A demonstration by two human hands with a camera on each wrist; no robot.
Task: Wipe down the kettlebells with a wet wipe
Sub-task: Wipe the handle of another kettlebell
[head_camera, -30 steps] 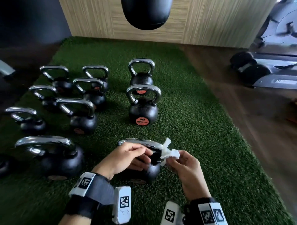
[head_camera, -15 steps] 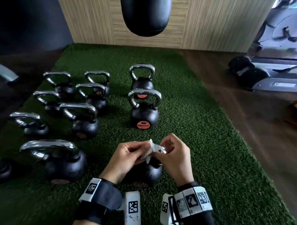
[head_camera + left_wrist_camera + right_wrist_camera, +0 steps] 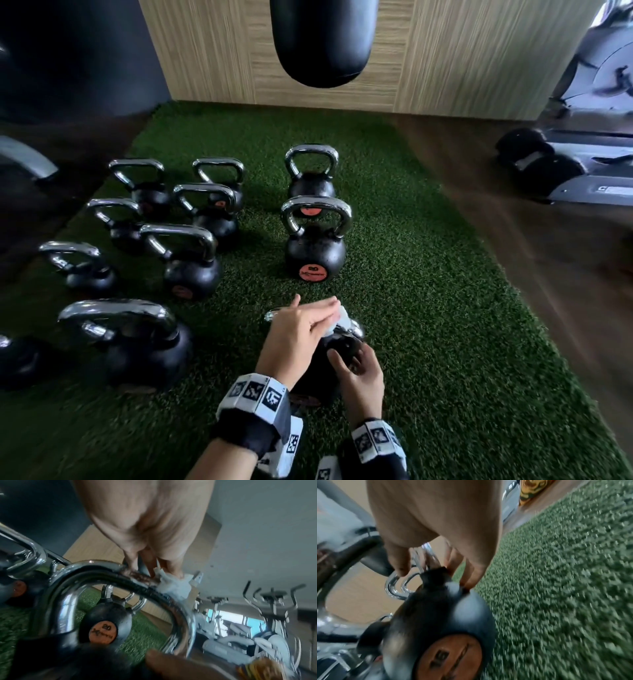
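The near black kettlebell with a chrome handle stands on the green turf in front of me. My left hand lies across the top of the handle, its straight fingers pressing the white wet wipe onto the chrome. The left wrist view shows the wipe bunched under the fingertips on the handle. Lower down, my right hand grips the ball of the kettlebell. In the right wrist view its thumb and fingers clasp the ball where the handle joins, above an orange "16" label.
A kettlebell marked 20 stands just beyond, with another behind it. Several more crowd the left, a large one nearest. A punching bag hangs ahead. Wood floor and an exercise machine lie to the right.
Both hands were handling the wipe at the handle. Now the left hand lies flat on the wipe on the handle, and the right hand has dropped to grip the ball.
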